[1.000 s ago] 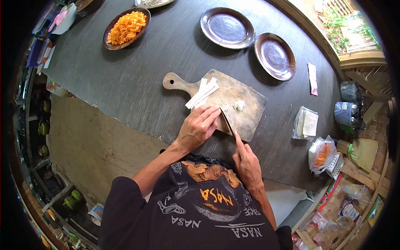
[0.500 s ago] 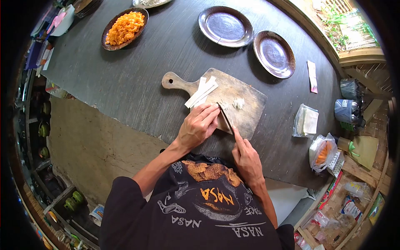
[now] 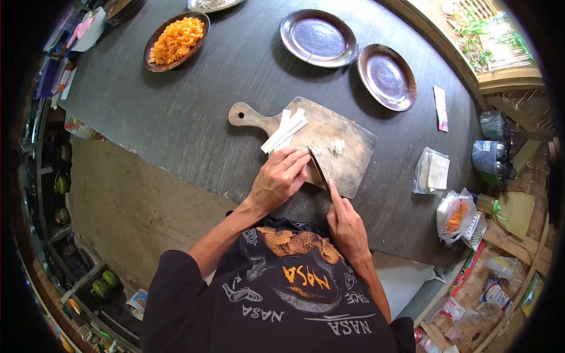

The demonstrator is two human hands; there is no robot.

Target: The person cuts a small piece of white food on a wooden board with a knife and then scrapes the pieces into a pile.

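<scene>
A wooden cutting board [image 3: 347, 126] with a round-holed handle lies at the table's near edge. Several flat white strips [image 3: 285, 129] are piled near its handle. Beside the blade sits a small heap of fine white shreds [image 3: 336, 146], with a few more to its left. My left hand [image 3: 281, 176] is closed, fingers bent and pressed together on the board, over what seems a white strip, mostly hidden beneath them. A dark-bladed knife [image 3: 318, 166] is gripped in my right hand [image 3: 347, 226], index finger along its spine. The blade's tip end is beside my left fingertips.
An oval dish of orange shredded food [image 3: 176, 40] stands at the far left. Two brown plates, one round [image 3: 318, 36] and one oval [image 3: 386, 76], are beyond the board. On the right are a packet [image 3: 432, 170], a bag of carrots [image 3: 456, 217] and a narrow sachet [image 3: 441, 108].
My right hand and the knife have shifted very slightly, the hand a little to the left. My left hand stays in almost the same place against the blade.
</scene>
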